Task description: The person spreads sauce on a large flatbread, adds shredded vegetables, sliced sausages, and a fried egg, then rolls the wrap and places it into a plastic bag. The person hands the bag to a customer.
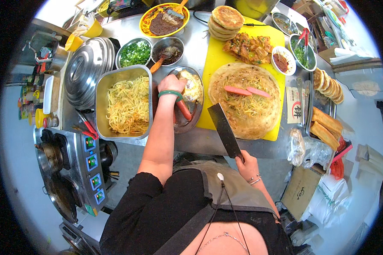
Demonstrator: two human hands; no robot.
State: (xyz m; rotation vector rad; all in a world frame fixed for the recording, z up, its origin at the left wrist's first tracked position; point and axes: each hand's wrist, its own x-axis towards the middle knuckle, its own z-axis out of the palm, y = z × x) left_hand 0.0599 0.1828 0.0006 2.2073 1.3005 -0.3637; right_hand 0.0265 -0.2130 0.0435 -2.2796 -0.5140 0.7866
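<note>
My left hand [173, 83], a green bangle on its wrist, reaches over an oval metal plate [190, 123]. Its fingers are curled down; whatever is in them is hidden. Beside the wrist lies a red sausage [183, 110], and fried eggs [192, 87] sit at the plate's right. My right hand [246, 164] grips the handle of a dark cleaver [224, 130], whose blade points up and left over the board's near edge. A round flatbread [225, 123] lies flat on the yellow cutting board [210, 70], topped with pale yellow shreds [249, 104] and two sausage pieces [237, 90].
Left of the plate stands a deep metal pan [99, 102] of yellow shreds. Behind are bowls of chopped scallions [135, 54] and dark sauce [167, 48]. Fried meat pieces [249, 47] and stacked flatbreads [227, 19] occupy the board's far end. Fried dough sticks [326, 125] lie right.
</note>
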